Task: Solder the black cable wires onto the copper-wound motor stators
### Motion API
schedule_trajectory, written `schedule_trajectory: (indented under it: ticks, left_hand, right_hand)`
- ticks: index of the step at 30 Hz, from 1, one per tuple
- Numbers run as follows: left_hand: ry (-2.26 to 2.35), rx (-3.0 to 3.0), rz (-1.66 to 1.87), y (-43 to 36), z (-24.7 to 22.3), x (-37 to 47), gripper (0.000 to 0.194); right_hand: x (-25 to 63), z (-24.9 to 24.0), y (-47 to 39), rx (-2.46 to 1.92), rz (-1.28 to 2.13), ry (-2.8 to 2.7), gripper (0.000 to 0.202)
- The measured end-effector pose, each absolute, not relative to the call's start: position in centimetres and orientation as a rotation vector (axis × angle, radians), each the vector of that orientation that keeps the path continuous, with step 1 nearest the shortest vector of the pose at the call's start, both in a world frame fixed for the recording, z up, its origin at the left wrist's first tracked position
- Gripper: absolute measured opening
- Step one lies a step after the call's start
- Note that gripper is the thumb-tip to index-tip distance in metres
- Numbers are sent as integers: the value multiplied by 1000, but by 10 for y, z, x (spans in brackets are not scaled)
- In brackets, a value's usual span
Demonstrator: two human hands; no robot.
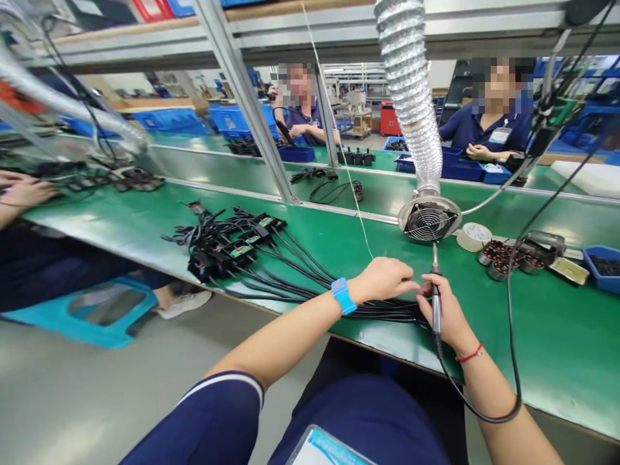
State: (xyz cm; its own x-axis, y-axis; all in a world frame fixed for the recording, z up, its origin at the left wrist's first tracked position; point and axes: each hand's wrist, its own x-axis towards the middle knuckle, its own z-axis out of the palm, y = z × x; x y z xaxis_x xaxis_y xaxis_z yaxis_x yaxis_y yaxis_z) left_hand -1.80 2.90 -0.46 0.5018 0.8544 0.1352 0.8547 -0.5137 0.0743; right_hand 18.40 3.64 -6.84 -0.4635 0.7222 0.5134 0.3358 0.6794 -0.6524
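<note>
My right hand (pixel 448 310) is wrapped round a soldering iron (pixel 436 303), its tip pointing up just below a round fan (pixel 429 221). Close beside it on the left, my left hand (pixel 385 279) is closed, fingertips towards the right hand; what it pinches, if anything, is too small to make out. A blue band (pixel 343 296) circles the left wrist. Below both hands a bundle of black cables (pixel 382 312) lies along the front edge, running left to a pile of black housings with green boards (pixel 242 248).
On the green bench (pixel 557 336), a tape roll (pixel 473 236), several round motors (pixel 498 258) and a blue bin (pixel 603 268) stand at the right. A silver duct (pixel 411 97) hangs above the fan. Two people sit opposite; another person's hands are far left.
</note>
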Motion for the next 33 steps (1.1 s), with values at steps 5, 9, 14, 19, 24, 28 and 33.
schedule_trajectory:
  ticks: [5,9,14,19,24,28,33]
  left_hand:
    - [-1507,-2815,-97,27,-4,-46,31]
    - [-1767,-2646,41,31,10,-115,32]
    - [-2075,-2456,302,24,20,-214,27]
    - [-2159,-2400,598,10,-3,-241,49]
    - [-2180,-2400,627,27,12,-252,21]
    - [-2229,-2208,299,51,56,-274,29]
    - [-2124,-2503,435,65,48,-263,29]
  right_hand:
    - [189,-71,42,-888,468,-2079,30]
    - [203,-74,50,-1020,364,-2007,28]
    - [216,-75,53,-1146,299,-1955,31]
    - [215,-68,44,-1102,272,-2015,27]
    - [221,-63,36,-1124,165,-2030,28]
    - [228,-65,31,-1196,171,-1927,36]
    - [225,-63,24,-1211,209,-1735,34]
